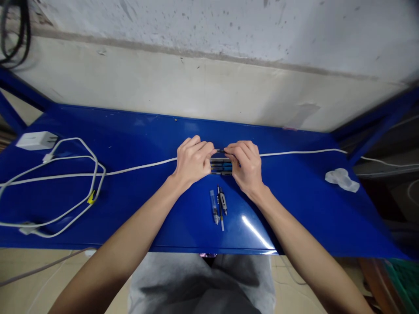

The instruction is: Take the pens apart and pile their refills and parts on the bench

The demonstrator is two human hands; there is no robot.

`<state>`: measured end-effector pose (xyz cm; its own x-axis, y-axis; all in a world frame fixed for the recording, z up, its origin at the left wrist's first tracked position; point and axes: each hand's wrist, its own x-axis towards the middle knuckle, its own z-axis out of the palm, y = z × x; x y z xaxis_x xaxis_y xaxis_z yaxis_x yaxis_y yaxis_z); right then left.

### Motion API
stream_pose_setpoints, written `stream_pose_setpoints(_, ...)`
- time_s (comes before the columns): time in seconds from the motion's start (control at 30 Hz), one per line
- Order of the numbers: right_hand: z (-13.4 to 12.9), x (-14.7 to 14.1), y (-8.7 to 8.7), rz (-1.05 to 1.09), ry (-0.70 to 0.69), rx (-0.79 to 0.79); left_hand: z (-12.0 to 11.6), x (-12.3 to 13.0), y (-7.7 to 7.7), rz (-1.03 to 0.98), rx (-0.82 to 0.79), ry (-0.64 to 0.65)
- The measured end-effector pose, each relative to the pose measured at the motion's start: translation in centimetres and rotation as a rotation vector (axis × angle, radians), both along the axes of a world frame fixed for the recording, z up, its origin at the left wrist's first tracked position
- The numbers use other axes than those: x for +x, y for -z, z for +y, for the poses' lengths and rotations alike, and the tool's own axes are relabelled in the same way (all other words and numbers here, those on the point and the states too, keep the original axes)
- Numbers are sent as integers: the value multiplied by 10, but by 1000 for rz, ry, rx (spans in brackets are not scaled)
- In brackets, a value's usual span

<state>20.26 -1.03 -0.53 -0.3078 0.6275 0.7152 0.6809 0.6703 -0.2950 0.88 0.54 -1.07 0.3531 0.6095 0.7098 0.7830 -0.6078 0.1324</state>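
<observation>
My left hand (194, 160) and my right hand (246, 165) face each other over the blue shelf, fingers closed in a pinch. Between their fingertips runs a thin dark pen (220, 150), gripped at both ends; the ends themselves are covered by the fingers. Just below it, several pens (221, 166) lie side by side, partly hidden by both hands. Closer to my body are a clear pen barrel (214, 206), a slim ink refill (221, 216) and a grey and black pen part (223, 200), all roughly parallel.
A white cable (140, 168) crosses the blue shelf (137, 131) behind my hands and coils at the left, near a white charger (36, 140). Crumpled clear plastic (342, 179) lies at the right. A wall (163, 78) rises behind the shelf; blue frame bars (382, 126) stand at both ends.
</observation>
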Motion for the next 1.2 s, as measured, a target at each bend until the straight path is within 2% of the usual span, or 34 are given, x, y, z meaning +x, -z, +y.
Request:
stream_pose_setpoints(0.1, 1, 1, 0, -21, 18, -36, 2, 1, 0, -15, 0, 20)
stream_pose_setpoints(0.27, 3, 3, 1, -65, 24, -49, 4, -1, 0, -86, 66, 126)
stream_pose_setpoints(0.43, 4, 4, 0, -62, 31, -34, 1, -1, -1, -3, 45, 190)
stream_pose_setpoints(0.6, 4, 4, 0, -50, 39, -38, 0, 3, -5, 69, -14, 146)
stream_pose_setpoints(0.73, 4, 6, 0, -42, 41, -57, 2, 2, -5, 54, 24, 73)
stream_pose_setpoints(0.87, 5, 10, 0, 23, 48, -46, 5, -1, -4, 0, 59, 1)
stream_pose_setpoints(1.2, 5, 21, -6, 143, 44, -69, 10, -7, 3, -121, 101, -36)
